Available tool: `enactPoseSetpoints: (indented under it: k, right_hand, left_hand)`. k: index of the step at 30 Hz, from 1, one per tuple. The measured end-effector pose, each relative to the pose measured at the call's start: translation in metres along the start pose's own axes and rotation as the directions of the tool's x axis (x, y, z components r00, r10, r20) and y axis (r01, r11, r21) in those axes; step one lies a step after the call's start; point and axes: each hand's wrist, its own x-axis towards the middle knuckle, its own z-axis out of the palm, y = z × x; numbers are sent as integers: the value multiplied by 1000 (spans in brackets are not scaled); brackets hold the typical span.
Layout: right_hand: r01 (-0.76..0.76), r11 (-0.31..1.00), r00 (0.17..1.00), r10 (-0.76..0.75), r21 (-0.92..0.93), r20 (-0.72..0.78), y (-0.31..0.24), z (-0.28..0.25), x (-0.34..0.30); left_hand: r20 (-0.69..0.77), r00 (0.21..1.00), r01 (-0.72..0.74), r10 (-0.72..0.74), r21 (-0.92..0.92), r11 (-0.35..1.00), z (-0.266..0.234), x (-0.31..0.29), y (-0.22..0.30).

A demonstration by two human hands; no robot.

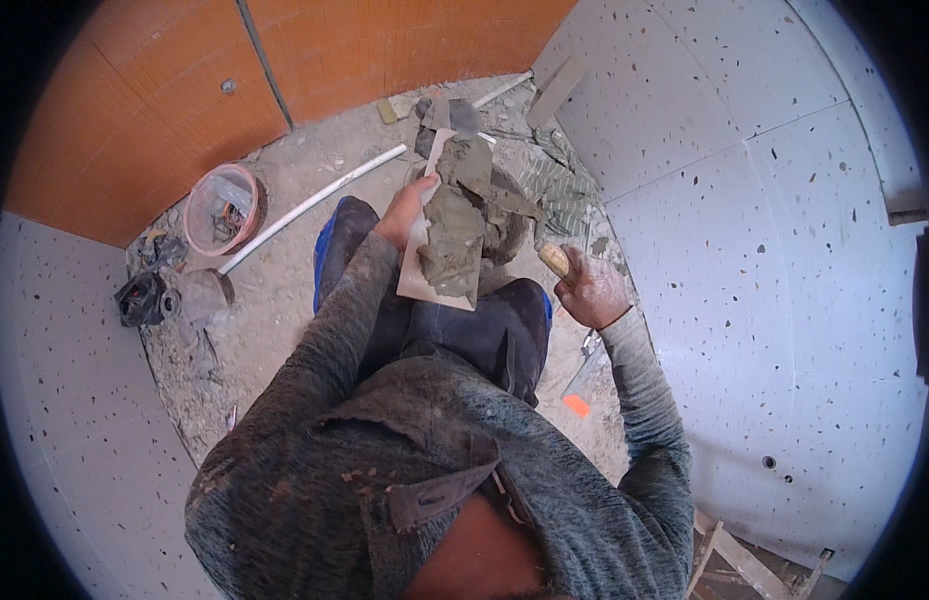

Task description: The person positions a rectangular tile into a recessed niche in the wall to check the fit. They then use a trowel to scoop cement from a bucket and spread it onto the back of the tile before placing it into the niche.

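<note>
Head view: mortar-covered tile [446, 240] in left hand [408, 208]

Left hand [409, 212] gripping mortar-covered tile [439, 255], right hand [589, 290] clutching wooden-handled trowel [554, 260]

I see a pink plastic bucket [222, 208] on the rubble floor beside the orange wooden door [144, 110]. A white plastic pipe [309, 205] lies near it. Speckled white wall tiles [774, 260] stand at the right.

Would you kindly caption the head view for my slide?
Left hand holds a mortar-laden tile; right hand grips a wooden-handled trowel.
</note>
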Motion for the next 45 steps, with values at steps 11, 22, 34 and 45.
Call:
enactPoseSetpoints:
  k: [11,22,34,45]
  right_hand:
    - [92,993,995,-94,78,27,-3,-19,-25]
    - [114,990,988,-122,87,90,-23,-31,-49]
    - [-18,991,991,0,130,135,-29,-45,-52]
    - [-69,772,989,135,632,-57,7,24,-36]
  left_hand:
    - [-106,986,-106,130,211,972,8,6,21]
    - [-178,962,-166,209,230,959,8,19,25]
    - [-77,990,-120,122,21,993,-18,36,20]
    - [36,991,-125,130,-111,986,-18,15,34]
